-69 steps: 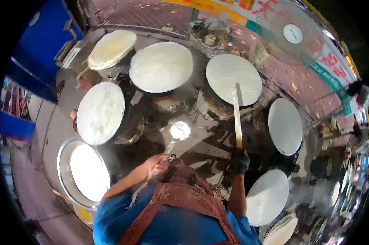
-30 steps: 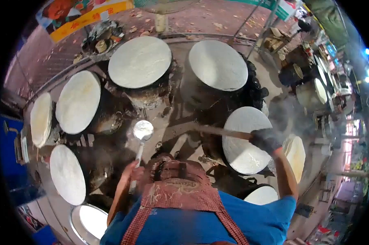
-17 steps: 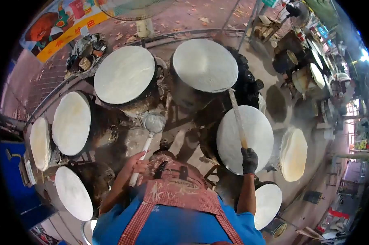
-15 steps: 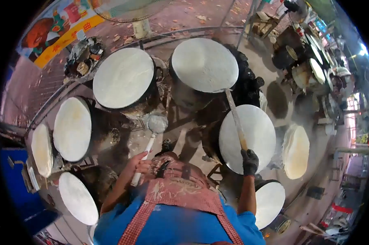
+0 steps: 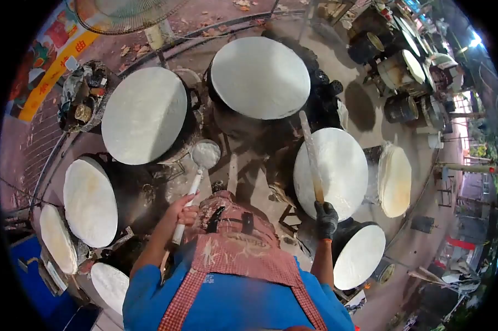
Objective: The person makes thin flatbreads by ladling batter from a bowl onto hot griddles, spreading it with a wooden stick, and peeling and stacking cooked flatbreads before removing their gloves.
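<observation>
My bare left hand point(image 5: 183, 214) is wrapped round the white handle of a ladle point(image 5: 206, 154), whose round bowl holds something white. My right hand point(image 5: 326, 219), in a dark glove, grips a long flat stick point(image 5: 311, 154) that points up and away. The stick passes over the edge of a round white-topped griddle point(image 5: 337, 174) on the right, and its tip lies near the rim of the far griddle point(image 5: 261, 77). Another white-covered griddle point(image 5: 144, 116) stands at the far left, beyond the ladle.
More round white surfaces stand at left point(image 5: 90, 202) and lower right point(image 5: 360, 257). Stacks of flat white rounds lie at far right point(image 5: 395, 181) and far left point(image 5: 58, 239). Beyond are a fan point(image 5: 129, 14), a cluttered bin point(image 5: 85, 99) and blackened drums point(image 5: 366, 47).
The view has turned, shifting the griddles left or downward. The stick has swung from pointing left to pointing away, beside the far griddle. Both hands keep their holds; the ladle stays low in front.
</observation>
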### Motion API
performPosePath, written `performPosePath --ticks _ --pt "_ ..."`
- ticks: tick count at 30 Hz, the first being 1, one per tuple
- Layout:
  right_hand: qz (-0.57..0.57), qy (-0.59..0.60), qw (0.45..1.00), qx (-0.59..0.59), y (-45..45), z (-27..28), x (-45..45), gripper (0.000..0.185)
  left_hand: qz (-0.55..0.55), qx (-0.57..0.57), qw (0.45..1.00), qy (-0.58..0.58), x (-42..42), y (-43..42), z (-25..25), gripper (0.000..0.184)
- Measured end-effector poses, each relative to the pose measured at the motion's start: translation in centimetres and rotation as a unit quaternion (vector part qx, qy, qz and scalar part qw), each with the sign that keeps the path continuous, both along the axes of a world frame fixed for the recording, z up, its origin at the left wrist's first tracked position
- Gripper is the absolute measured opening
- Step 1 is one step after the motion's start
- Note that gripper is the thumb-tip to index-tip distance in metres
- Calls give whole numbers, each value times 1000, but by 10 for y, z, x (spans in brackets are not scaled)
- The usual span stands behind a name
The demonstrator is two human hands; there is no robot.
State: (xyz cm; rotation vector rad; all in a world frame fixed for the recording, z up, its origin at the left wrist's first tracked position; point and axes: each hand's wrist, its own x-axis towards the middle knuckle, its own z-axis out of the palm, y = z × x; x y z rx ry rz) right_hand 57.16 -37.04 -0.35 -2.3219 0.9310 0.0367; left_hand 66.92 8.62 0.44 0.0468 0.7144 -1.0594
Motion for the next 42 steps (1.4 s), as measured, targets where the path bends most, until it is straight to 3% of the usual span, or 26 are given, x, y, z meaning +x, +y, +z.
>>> performPosePath --ticks 2,9,14,21,22,25,28,30,31,32,35,37,39,42 --pt "22 -5 999 -23 -6 -12 0 29 1 12 1000 -14 -1 -7 11 28" --pt "167 14 984 -67 14 26 9 32 2 45 998 -36 -22 -36 19 21" --pt "288 24 951 -112 13 13 45 29 31 3 999 -44 -46 -51 10 20" --pt "324 -101 939 -47 45 -18 125 27 54 -5 998 -12 -54 -52 -7 24" --pt "311 34 943 -112 67 6 145 30 31 76 996 20 -43 -57 16 25" --pt "377 58 908 -173 93 -13 198 30 16 53 997 47 -30 -47 2 26" --pt "440 -78 872 -202 132 -19 253 22 -73 137 988 -22 -10 -39 9 18" --pt "461 -159 847 -210 162 -15 289 16 -97 96 989 -57 -10 -26 -21 24" --pt "466 -174 841 -215 172 -20 305 14 -106 57 990 -67 2 -23 -19 25" --pt "473 -152 838 -226 177 -36 321 17 -94 115 987 -56 6 -23 -12 27" --pt "503 -121 820 -245 180 -60 358 25 -67 78 995 -9 21 -15 -1 24" --pt "530 -147 799 -244 174 -43 368 24 -62 48 997 -14 28 -11 4 21" --pt "520 -113 815 -230 163 -14 387 20 -88 60 992 -63 37 -10 4 23" --pt "506 -139 828 -197 135 35 431 17 -139 148 978 -49 51 -13 12 15"
